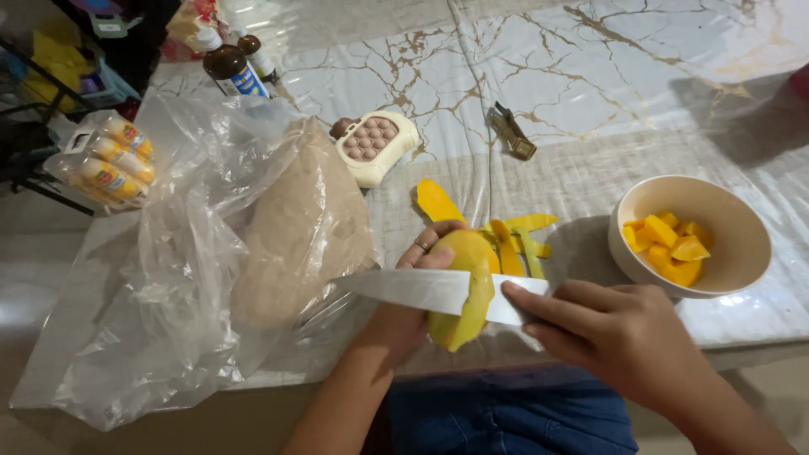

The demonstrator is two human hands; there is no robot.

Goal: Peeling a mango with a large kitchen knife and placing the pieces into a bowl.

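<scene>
The left hand (421,253) grips a mango (463,286) above the tabletop (590,109) edge — steadying it — while the right hand (624,329) closes on a knife (421,289), peeling skin.

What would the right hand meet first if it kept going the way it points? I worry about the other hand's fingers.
The right hand points left along the knife; it would probably meet the mango first, then the left hand holding it.

Bare forearms without sleeves, thin ring (420,246) on a left hand (419,282) finger, blue denim lap (506,417)
</scene>
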